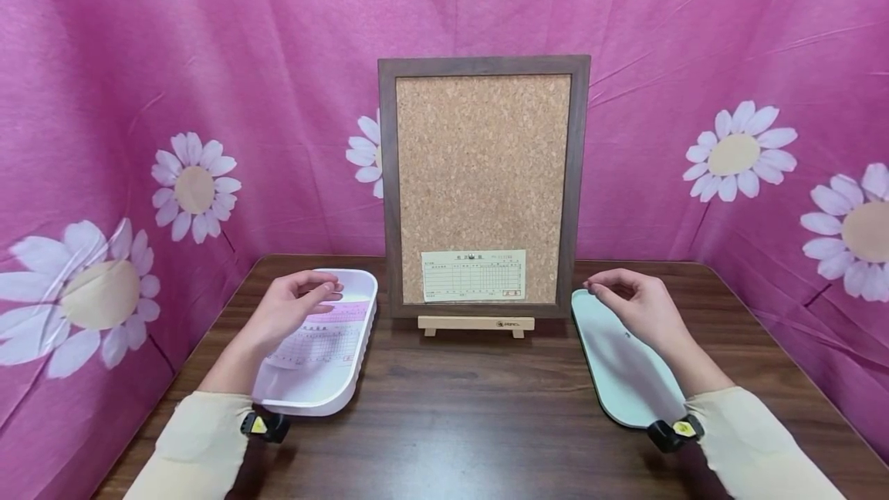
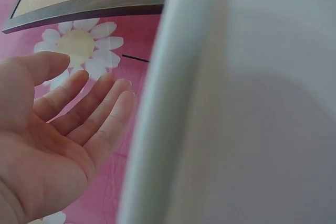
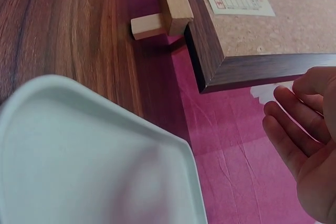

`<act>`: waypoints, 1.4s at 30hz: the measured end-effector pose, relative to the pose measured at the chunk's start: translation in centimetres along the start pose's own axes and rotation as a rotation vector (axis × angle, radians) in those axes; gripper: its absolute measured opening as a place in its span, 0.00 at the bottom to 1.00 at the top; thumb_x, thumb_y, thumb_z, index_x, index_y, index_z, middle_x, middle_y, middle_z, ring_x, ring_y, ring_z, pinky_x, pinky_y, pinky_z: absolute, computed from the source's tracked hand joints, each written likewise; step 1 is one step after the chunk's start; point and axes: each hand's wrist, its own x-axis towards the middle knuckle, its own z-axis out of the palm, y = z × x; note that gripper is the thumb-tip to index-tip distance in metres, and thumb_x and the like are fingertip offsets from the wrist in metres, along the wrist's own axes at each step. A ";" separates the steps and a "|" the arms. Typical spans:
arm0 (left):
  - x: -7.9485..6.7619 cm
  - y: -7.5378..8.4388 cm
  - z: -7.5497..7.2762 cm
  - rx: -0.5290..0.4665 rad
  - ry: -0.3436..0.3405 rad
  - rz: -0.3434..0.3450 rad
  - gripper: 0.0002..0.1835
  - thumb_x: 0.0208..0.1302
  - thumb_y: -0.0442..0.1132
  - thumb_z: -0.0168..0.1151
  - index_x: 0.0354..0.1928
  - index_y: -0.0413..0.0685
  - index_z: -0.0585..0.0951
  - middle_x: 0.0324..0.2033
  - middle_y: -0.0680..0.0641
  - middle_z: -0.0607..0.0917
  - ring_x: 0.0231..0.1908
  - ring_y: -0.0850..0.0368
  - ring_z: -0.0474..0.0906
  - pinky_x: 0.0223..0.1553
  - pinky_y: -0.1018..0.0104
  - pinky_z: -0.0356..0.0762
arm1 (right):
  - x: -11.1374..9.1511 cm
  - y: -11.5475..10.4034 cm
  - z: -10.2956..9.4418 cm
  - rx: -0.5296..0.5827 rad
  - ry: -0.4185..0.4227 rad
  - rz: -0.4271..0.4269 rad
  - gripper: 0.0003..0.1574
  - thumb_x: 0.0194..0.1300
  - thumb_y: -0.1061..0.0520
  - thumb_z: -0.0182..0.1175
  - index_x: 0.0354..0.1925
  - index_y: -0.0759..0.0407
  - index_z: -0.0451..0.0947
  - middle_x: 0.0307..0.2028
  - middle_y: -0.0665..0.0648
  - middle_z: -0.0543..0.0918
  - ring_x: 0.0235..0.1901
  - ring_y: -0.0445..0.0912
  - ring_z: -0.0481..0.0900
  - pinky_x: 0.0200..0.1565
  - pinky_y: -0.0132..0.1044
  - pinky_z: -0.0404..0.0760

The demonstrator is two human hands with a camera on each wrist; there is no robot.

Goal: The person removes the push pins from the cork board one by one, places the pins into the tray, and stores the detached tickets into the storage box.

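Observation:
My left hand [image 1: 295, 303] hovers over a white tray [image 1: 368, 307] at the left, fingers relaxed and a gap between thumb and fingertips. In the left wrist view its palm [image 2: 52, 145] shows nothing held. Inside that tray lie a pink slip [image 1: 354, 311] and a pale printed slip [image 1: 326, 344], partly hidden by the hand. Over a pale green tray [image 1: 604, 361] at the right, my right hand [image 1: 642, 307] hangs with loosely bent fingers [image 3: 294, 124]. A tiny dark pin-like thing [image 1: 627, 335] sits in the green tray.
Between the trays a framed cork board [image 1: 486, 160] stands on a small wooden easel [image 1: 475, 323]. Low on the cork, a pale green printed form [image 1: 474, 276] is fixed by a pin at its top. A pink flowered curtain [image 1: 292, 99] hangs behind the wooden table [image 1: 472, 407].

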 end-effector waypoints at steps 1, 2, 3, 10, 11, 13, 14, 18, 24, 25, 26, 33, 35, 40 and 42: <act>0.0 0.0 0.1 -0.004 -0.002 0.002 0.22 0.84 0.34 0.55 0.67 0.21 0.74 0.62 0.23 0.83 0.51 0.66 0.88 0.54 0.65 0.89 | 0.0 -0.1 0.1 -0.001 -0.001 0.001 0.07 0.74 0.61 0.69 0.46 0.61 0.91 0.42 0.62 0.94 0.36 0.24 0.82 0.35 0.22 0.80; 0.0 0.1 0.2 -0.007 -0.003 0.003 0.22 0.83 0.34 0.55 0.67 0.21 0.74 0.62 0.23 0.83 0.51 0.65 0.89 0.54 0.65 0.89 | 0.1 -0.2 0.1 -0.001 -0.003 0.004 0.07 0.74 0.60 0.68 0.46 0.61 0.91 0.42 0.62 0.94 0.36 0.24 0.81 0.34 0.23 0.80; 0.1 0.2 0.3 -0.011 -0.002 0.003 0.22 0.83 0.34 0.55 0.67 0.21 0.74 0.62 0.23 0.83 0.51 0.65 0.89 0.54 0.65 0.89 | 0.1 -0.3 0.2 -0.001 -0.004 0.007 0.07 0.74 0.60 0.68 0.46 0.61 0.91 0.42 0.62 0.94 0.35 0.25 0.81 0.33 0.24 0.79; 0.5 0.4 1.0 -0.007 -0.003 0.037 0.20 0.82 0.34 0.57 0.65 0.22 0.76 0.60 0.24 0.84 0.53 0.59 0.90 0.55 0.63 0.89 | 0.6 -0.9 0.7 0.015 -0.011 0.012 0.09 0.76 0.59 0.67 0.47 0.62 0.90 0.45 0.65 0.93 0.37 0.24 0.82 0.36 0.22 0.80; 0.6 0.4 1.1 -0.004 -0.004 0.041 0.20 0.82 0.33 0.57 0.65 0.22 0.77 0.60 0.24 0.84 0.53 0.59 0.89 0.55 0.63 0.89 | 0.7 -0.9 0.8 0.020 -0.010 0.012 0.09 0.76 0.59 0.67 0.47 0.62 0.90 0.45 0.65 0.93 0.37 0.23 0.82 0.37 0.22 0.80; 0.8 0.4 1.4 -0.005 -0.010 0.044 0.20 0.82 0.33 0.57 0.65 0.22 0.77 0.60 0.24 0.84 0.53 0.61 0.89 0.55 0.63 0.89 | 0.8 -1.1 1.1 0.044 -0.010 0.015 0.09 0.76 0.59 0.67 0.48 0.64 0.90 0.45 0.65 0.93 0.38 0.23 0.82 0.38 0.21 0.80; 0.8 0.4 1.5 -0.010 -0.012 0.046 0.20 0.82 0.33 0.57 0.65 0.22 0.77 0.60 0.24 0.83 0.53 0.62 0.89 0.55 0.62 0.89 | 0.9 -1.3 1.2 0.051 -0.007 0.017 0.09 0.76 0.59 0.67 0.48 0.64 0.90 0.45 0.65 0.93 0.39 0.23 0.83 0.39 0.21 0.80; 1.1 0.5 2.0 -0.021 -0.015 0.049 0.20 0.81 0.32 0.57 0.65 0.22 0.77 0.61 0.23 0.82 0.54 0.59 0.88 0.56 0.60 0.89 | 1.2 -1.8 1.8 0.078 0.004 0.018 0.09 0.75 0.59 0.68 0.47 0.63 0.90 0.45 0.63 0.94 0.38 0.23 0.83 0.39 0.20 0.80; 1.5 0.9 2.8 -0.007 -0.015 0.033 0.18 0.80 0.33 0.60 0.63 0.25 0.80 0.60 0.26 0.84 0.58 0.47 0.86 0.55 0.59 0.89 | 1.5 -2.5 2.5 0.115 0.009 0.015 0.08 0.74 0.60 0.69 0.47 0.64 0.90 0.46 0.65 0.93 0.37 0.24 0.83 0.39 0.21 0.80; 1.6 1.0 3.0 -0.009 -0.017 0.031 0.18 0.80 0.33 0.60 0.63 0.26 0.80 0.60 0.26 0.84 0.58 0.46 0.86 0.56 0.59 0.89 | 1.5 -2.5 2.6 0.118 0.008 0.018 0.08 0.74 0.60 0.69 0.47 0.63 0.90 0.46 0.65 0.93 0.37 0.24 0.83 0.39 0.21 0.80; 1.7 1.0 3.2 -0.012 -0.018 0.030 0.18 0.80 0.34 0.61 0.62 0.26 0.80 0.60 0.26 0.84 0.58 0.46 0.86 0.56 0.59 0.89 | 1.5 -2.6 2.7 0.120 0.008 0.020 0.08 0.74 0.60 0.69 0.47 0.63 0.90 0.46 0.64 0.93 0.37 0.24 0.83 0.38 0.21 0.80; 2.3 1.2 4.3 -0.022 -0.004 0.022 0.19 0.78 0.33 0.61 0.63 0.26 0.79 0.59 0.26 0.84 0.55 0.51 0.87 0.55 0.63 0.89 | 1.6 -3.0 3.5 0.117 0.001 0.023 0.09 0.74 0.58 0.70 0.47 0.62 0.91 0.44 0.63 0.94 0.35 0.27 0.82 0.37 0.23 0.79; 2.4 1.2 4.5 -0.017 -0.001 0.017 0.19 0.78 0.33 0.61 0.63 0.27 0.78 0.60 0.27 0.83 0.56 0.47 0.87 0.55 0.62 0.89 | 1.6 -3.3 3.7 0.123 -0.004 0.026 0.09 0.74 0.58 0.70 0.47 0.61 0.91 0.44 0.63 0.94 0.35 0.27 0.82 0.38 0.23 0.80; 2.5 1.3 4.7 -0.006 -0.002 0.017 0.18 0.79 0.34 0.61 0.63 0.28 0.78 0.61 0.28 0.83 0.60 0.36 0.84 0.59 0.57 0.88 | 1.9 -3.6 4.1 0.118 -0.011 0.024 0.09 0.73 0.58 0.70 0.47 0.60 0.91 0.44 0.63 0.94 0.35 0.27 0.82 0.38 0.23 0.80; 2.6 1.3 4.8 0.003 -0.003 0.017 0.18 0.79 0.34 0.60 0.62 0.29 0.79 0.60 0.29 0.84 0.60 0.36 0.84 0.59 0.58 0.88 | 2.0 -3.7 4.2 0.117 -0.015 0.020 0.08 0.74 0.58 0.70 0.47 0.61 0.91 0.44 0.64 0.93 0.35 0.27 0.82 0.38 0.23 0.80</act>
